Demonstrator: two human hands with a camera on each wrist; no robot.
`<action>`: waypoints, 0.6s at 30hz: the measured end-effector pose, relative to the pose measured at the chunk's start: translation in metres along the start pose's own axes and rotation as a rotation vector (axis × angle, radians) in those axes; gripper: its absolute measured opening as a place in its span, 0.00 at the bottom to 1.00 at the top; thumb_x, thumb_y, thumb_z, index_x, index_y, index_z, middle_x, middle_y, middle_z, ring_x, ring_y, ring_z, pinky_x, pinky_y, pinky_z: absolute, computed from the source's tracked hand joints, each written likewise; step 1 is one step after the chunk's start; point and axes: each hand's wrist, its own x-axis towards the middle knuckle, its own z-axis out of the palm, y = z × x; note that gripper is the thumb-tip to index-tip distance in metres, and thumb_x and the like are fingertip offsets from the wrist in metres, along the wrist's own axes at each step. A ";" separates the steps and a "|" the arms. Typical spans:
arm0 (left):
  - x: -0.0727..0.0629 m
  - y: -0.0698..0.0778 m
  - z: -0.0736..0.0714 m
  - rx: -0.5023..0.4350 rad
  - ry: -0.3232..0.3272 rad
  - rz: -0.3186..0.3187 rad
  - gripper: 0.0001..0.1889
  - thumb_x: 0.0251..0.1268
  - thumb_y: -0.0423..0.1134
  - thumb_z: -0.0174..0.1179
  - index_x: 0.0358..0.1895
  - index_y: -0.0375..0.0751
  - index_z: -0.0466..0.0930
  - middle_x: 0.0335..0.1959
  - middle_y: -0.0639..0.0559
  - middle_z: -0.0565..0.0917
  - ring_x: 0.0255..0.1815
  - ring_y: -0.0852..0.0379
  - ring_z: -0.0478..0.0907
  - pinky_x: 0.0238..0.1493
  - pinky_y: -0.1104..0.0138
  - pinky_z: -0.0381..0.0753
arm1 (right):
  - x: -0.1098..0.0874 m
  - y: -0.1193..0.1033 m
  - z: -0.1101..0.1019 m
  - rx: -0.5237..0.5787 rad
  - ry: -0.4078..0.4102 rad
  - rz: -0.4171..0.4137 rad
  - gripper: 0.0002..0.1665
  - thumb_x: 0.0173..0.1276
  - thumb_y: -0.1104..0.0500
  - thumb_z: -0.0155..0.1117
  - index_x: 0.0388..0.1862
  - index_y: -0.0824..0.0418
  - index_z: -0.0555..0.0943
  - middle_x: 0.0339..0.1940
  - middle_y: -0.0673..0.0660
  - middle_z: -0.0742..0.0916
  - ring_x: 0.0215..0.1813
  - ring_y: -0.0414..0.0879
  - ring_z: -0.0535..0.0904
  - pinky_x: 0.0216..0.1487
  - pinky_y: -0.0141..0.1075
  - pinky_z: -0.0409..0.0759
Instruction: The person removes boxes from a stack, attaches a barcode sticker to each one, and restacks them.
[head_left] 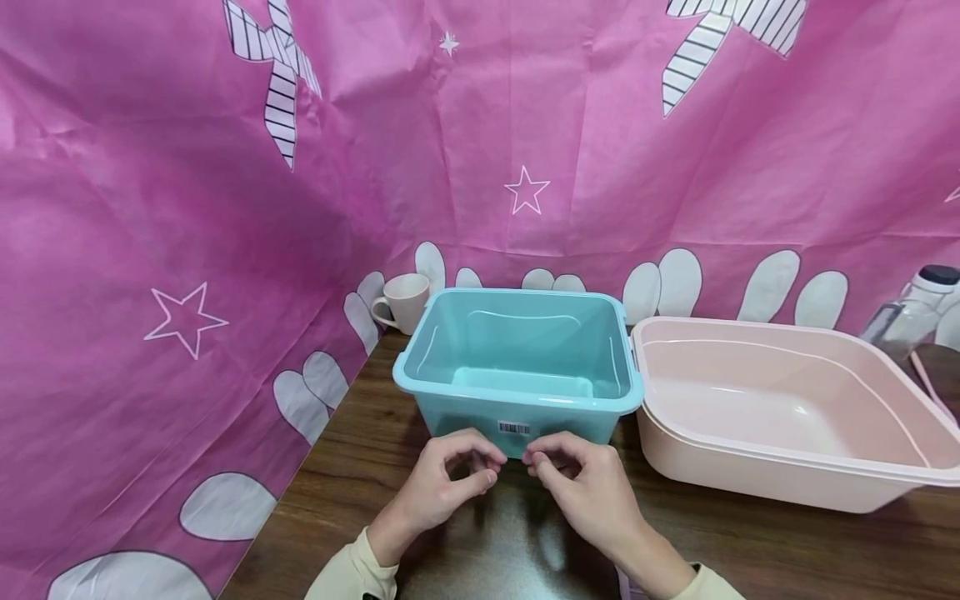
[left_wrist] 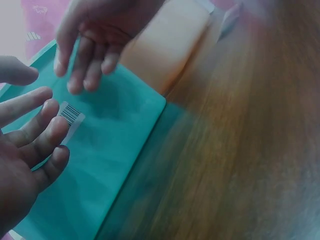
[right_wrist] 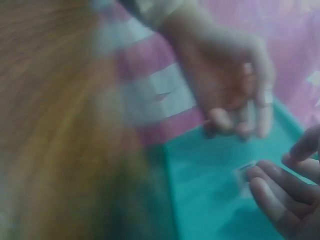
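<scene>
A teal plastic bin (head_left: pixel 465 417) stands upright on the table, its inside bare, with a barcode label (head_left: pixel 513 428) on its near wall. Just before that wall hover both hands, fingertips facing each other with a small gap between. My left hand (head_left: pixel 442 479) has loosely bent fingers and holds nothing; the left wrist view shows its fingers (left_wrist: pixel 37 145) spread beside the label. Likewise bent and holding nothing is my right hand (head_left: pixel 588 483), whose fingers (right_wrist: pixel 280 192) overlap the label in the right wrist view.
Right of the teal bin stands a larger pale pink basin (head_left: pixel 780 479), apparently stacked in another. A white mug (head_left: pixel 407 302) sits behind at the left. Far right are a clear bottle (head_left: pixel 911 317) with a dark cap and a thin pink stick (head_left: pixel 930 383). Pink patterned cloth (head_left: pixel 375 125) hangs behind the wooden table (head_left: pixel 352 467).
</scene>
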 end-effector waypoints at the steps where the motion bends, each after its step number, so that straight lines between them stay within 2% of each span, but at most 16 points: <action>1: 0.000 0.000 0.001 0.007 -0.014 0.005 0.08 0.60 0.21 0.62 0.41 0.28 0.83 0.34 0.34 0.83 0.32 0.68 0.78 0.36 0.68 0.83 | 0.000 -0.002 -0.004 -0.003 -0.015 -0.012 0.08 0.65 0.71 0.66 0.35 0.60 0.88 0.30 0.51 0.91 0.31 0.37 0.86 0.32 0.31 0.85; 3: 0.001 0.000 0.003 0.015 -0.047 0.016 0.08 0.60 0.21 0.62 0.42 0.30 0.84 0.34 0.35 0.83 0.33 0.67 0.78 0.36 0.69 0.82 | -0.001 -0.006 -0.013 -0.004 -0.032 -0.034 0.08 0.65 0.71 0.66 0.36 0.60 0.87 0.30 0.50 0.91 0.32 0.36 0.87 0.33 0.30 0.85; 11: 0.005 -0.001 0.013 0.014 -0.206 0.031 0.07 0.63 0.25 0.61 0.43 0.32 0.84 0.33 0.38 0.84 0.33 0.69 0.79 0.33 0.69 0.83 | -0.008 -0.010 -0.045 -0.043 -0.017 -0.221 0.13 0.63 0.75 0.66 0.37 0.57 0.86 0.30 0.52 0.90 0.32 0.36 0.86 0.34 0.25 0.83; 15: 0.006 0.004 0.023 -0.029 -0.282 -0.032 0.07 0.65 0.27 0.61 0.44 0.29 0.83 0.36 0.35 0.84 0.33 0.71 0.78 0.34 0.69 0.84 | -0.012 -0.009 -0.059 -0.066 -0.016 -0.240 0.16 0.62 0.75 0.67 0.38 0.55 0.86 0.31 0.49 0.90 0.32 0.34 0.85 0.33 0.24 0.82; 18: 0.008 0.008 0.031 -0.025 -0.318 -0.094 0.08 0.64 0.28 0.62 0.44 0.28 0.83 0.37 0.35 0.84 0.33 0.74 0.77 0.35 0.72 0.83 | -0.015 -0.007 -0.069 -0.077 -0.018 -0.242 0.16 0.61 0.76 0.67 0.38 0.55 0.86 0.31 0.46 0.90 0.32 0.34 0.85 0.33 0.24 0.82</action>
